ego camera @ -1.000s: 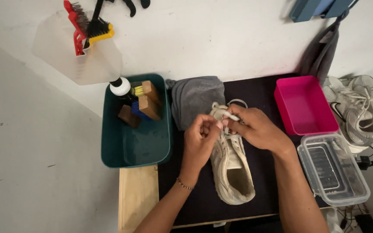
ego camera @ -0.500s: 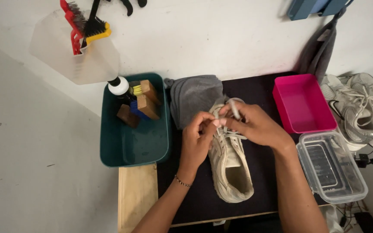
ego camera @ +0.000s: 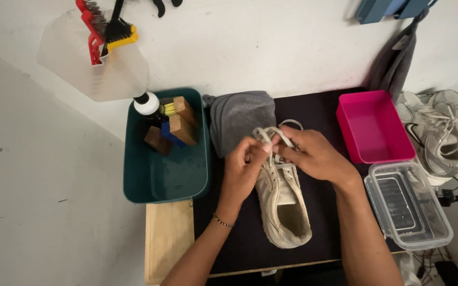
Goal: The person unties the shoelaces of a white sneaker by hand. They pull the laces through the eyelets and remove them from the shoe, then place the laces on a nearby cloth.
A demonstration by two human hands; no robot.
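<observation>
A beige sneaker (ego camera: 283,204) lies on a black mat (ego camera: 319,111), toe pointing away from me. My left hand (ego camera: 244,169) pinches a pale shoelace (ego camera: 267,132) at the front of the shoe. My right hand (ego camera: 315,155) grips the lace from the other side, fingers closed over the eyelets. A loop of lace (ego camera: 291,123) sticks out beyond the toe. Both hands cover the shoe's toe end.
A grey folded cloth (ego camera: 239,119) lies behind the shoe. A dark green tub (ego camera: 157,182) at left holds a bottle and wooden brushes. A pink tray (ego camera: 373,127) and a clear plastic box (ego camera: 408,205) sit at right, white sneakers (ego camera: 446,132) beyond. A clear jug (ego camera: 96,58) holds brushes.
Both hands have stayed at the toe end, shifting slightly while working the lace. The shoe has hardly moved.
</observation>
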